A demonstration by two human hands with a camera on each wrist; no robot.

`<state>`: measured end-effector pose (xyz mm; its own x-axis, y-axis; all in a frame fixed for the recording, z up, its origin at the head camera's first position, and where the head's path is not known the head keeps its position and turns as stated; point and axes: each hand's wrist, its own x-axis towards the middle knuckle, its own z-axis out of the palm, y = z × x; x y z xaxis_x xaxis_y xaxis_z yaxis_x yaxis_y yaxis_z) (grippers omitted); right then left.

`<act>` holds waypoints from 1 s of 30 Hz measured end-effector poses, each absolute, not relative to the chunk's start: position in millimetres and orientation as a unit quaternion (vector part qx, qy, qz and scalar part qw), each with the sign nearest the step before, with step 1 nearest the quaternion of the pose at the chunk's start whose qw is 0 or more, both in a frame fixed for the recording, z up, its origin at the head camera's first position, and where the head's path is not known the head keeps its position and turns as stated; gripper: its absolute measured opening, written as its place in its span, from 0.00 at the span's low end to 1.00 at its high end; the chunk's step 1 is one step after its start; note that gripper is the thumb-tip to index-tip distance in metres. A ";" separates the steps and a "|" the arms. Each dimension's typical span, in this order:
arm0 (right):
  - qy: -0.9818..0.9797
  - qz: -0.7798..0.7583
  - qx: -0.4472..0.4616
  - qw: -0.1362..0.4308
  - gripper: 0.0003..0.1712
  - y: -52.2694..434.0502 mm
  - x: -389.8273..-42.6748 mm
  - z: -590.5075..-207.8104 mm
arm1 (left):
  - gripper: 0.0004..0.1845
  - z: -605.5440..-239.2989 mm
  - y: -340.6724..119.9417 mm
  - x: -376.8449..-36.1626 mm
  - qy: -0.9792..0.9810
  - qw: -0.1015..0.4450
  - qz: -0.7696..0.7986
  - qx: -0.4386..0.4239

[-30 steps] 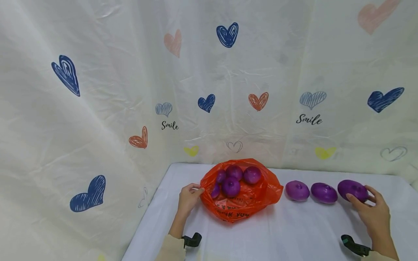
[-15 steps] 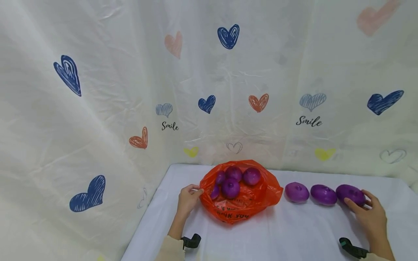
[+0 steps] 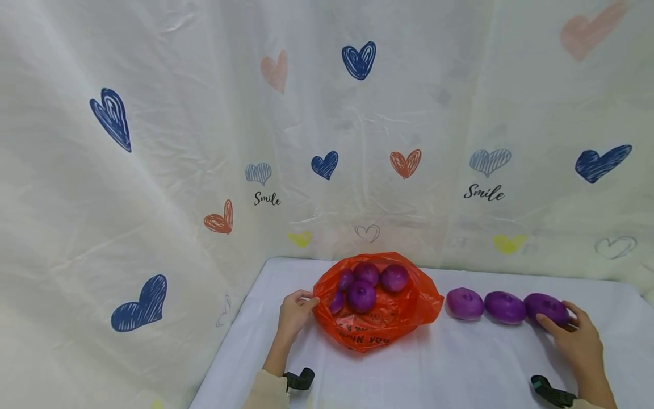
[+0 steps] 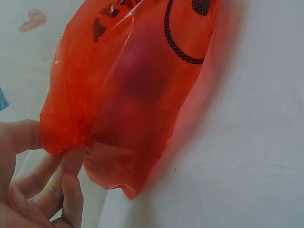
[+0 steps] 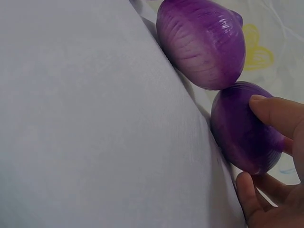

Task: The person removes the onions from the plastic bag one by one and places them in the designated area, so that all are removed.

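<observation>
A red plastic bag [image 3: 403,324] lies with its mouth spread, and several purple onions [image 3: 361,296] sit inside it. My left hand [image 3: 294,315] pinches the bag's left rim between thumb and fingers; the left wrist view shows the thin red film [image 4: 71,114] caught there. To the right of the bag, three more purple onions stand in a row on the white cloth. At the right end, my right hand [image 3: 577,341] grips the last onion [image 3: 545,308], thumb on one side and fingers on the other. In the right wrist view this onion [image 5: 240,126] touches its neighbour [image 5: 204,45].
The white-covered table [image 3: 460,363] ends at a pale curtain [image 3: 439,113] printed with hearts, hanging close behind the bag and onions. A leftmost onion [image 3: 465,304] and a middle onion [image 3: 504,307] make up the row's other two. Each wrist wears a black device [image 3: 300,379].
My right hand has shifted a little to the left and down with the onion, bringing it against the middle onion. The left hand keeps its pinch on the bag rim.
</observation>
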<state>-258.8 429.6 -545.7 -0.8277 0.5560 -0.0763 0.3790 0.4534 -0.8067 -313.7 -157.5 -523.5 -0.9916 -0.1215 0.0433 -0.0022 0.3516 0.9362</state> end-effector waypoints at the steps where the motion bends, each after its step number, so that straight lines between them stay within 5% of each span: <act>1: -0.847 0.443 -0.275 0.099 0.52 429.9 -258.3 -545.8 | 0.10 -523.6 -157.5 -313.7 -0.821 0.052 -0.568 0.037; 17: -0.854 0.436 -0.265 0.097 0.53 433.1 -259.1 -546.1 | 0.10 -525.0 -157.7 -313.4 -0.817 0.059 -0.573 0.027; 30: -0.853 0.420 -0.271 0.148 0.46 428.8 -254.5 -530.8 | 0.10 -525.4 -157.3 -313.5 -0.818 0.060 -0.571 0.027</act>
